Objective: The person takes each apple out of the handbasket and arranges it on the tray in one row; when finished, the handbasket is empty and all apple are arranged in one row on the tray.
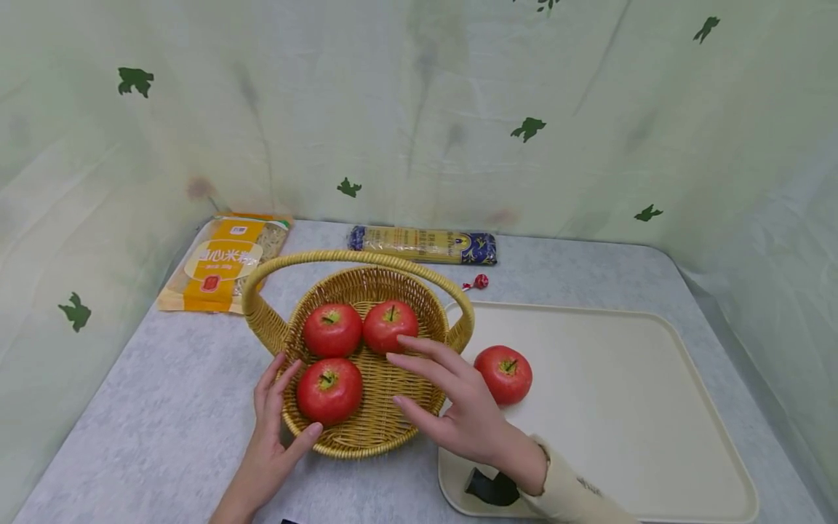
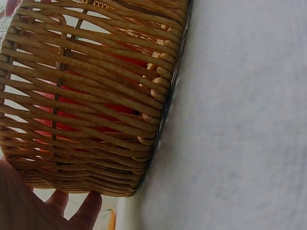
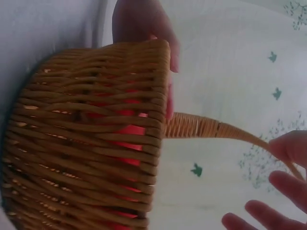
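Note:
A woven wicker basket (image 1: 366, 429) with a tall arched handle stands on the table, holding a back-left apple (image 1: 332, 331), a back-right apple (image 1: 390, 325) and a front-left apple (image 1: 329, 393). My left hand (image 1: 268, 429) holds the basket's left front rim, its fingertips over the edge and the thumb near the front apple. In the left wrist view, its fingers (image 2: 88, 208) lie against the wickerwork. My right hand (image 1: 461, 404) hovers over the basket's right side, fingers spread and grasping nothing. Red fruit shows through the weave in both wrist views.
A cream tray (image 1: 615, 415) to the right bears another apple (image 1: 504, 374) and a dark object (image 1: 491, 486) partly hidden by my right wrist. Behind lie a yellow food bag (image 1: 222, 266), a noodle packet (image 1: 422, 244) and a red lollipop (image 1: 481, 281). A patterned curtain stands behind.

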`<action>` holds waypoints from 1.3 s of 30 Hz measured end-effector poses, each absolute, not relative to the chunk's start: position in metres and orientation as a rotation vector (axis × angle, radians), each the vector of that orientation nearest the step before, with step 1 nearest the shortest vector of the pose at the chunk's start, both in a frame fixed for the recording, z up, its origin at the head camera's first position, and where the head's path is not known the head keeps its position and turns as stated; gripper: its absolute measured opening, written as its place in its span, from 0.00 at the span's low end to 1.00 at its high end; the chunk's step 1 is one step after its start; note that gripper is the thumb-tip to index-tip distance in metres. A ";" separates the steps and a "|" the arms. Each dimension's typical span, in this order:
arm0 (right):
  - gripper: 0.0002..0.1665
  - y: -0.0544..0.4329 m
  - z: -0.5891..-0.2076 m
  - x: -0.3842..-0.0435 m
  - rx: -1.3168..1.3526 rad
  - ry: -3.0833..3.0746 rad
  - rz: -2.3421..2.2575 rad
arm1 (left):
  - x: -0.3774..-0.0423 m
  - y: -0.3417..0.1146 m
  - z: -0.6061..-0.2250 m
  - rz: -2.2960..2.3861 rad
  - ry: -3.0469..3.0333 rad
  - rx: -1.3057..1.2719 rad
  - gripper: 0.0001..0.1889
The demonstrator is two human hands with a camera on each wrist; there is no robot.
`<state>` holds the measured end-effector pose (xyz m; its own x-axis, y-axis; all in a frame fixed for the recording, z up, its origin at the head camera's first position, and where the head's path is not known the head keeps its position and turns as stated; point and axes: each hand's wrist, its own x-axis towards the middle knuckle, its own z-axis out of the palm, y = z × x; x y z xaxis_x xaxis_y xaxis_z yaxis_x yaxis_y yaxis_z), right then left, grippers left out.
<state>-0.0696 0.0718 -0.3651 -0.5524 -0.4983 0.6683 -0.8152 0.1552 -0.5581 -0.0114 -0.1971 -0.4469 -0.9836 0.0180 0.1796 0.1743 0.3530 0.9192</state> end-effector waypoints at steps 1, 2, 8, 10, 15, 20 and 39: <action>0.24 0.070 -0.363 -0.071 1.269 -2.124 1.337 | -0.011 -0.197 -0.447 -1.705 -2.467 -0.176 0.42; 0.25 0.067 -0.361 -0.073 1.279 -2.136 1.320 | -0.011 -0.197 -0.447 -1.708 -2.468 -0.175 0.42; 0.29 0.054 -0.353 -0.086 1.331 -2.212 1.167 | -0.012 -0.197 -0.447 -1.731 -2.459 -0.167 0.42; 0.31 0.050 -0.351 -0.090 1.337 -2.265 1.102 | -0.012 -0.197 -0.447 -1.738 -2.453 -0.172 0.42; 0.34 0.039 -0.346 -0.098 1.354 -2.472 0.959 | -0.012 -0.198 -0.447 -1.761 -2.442 -0.188 0.43; 0.36 0.031 -0.342 -0.103 1.399 -2.635 0.827 | -0.012 -0.198 -0.447 -1.776 -2.438 -0.198 0.43; 0.33 -0.001 -0.345 -0.119 1.577 -2.926 0.449 | -0.012 -0.198 -0.447 -1.787 -2.427 -0.199 0.43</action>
<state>-0.1186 -0.0010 -0.3446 -0.5405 -0.8392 -0.0599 -0.7827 0.5276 -0.3301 -0.0115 -0.1976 -0.4470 -0.9840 0.0341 0.1749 0.1771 0.2940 0.9393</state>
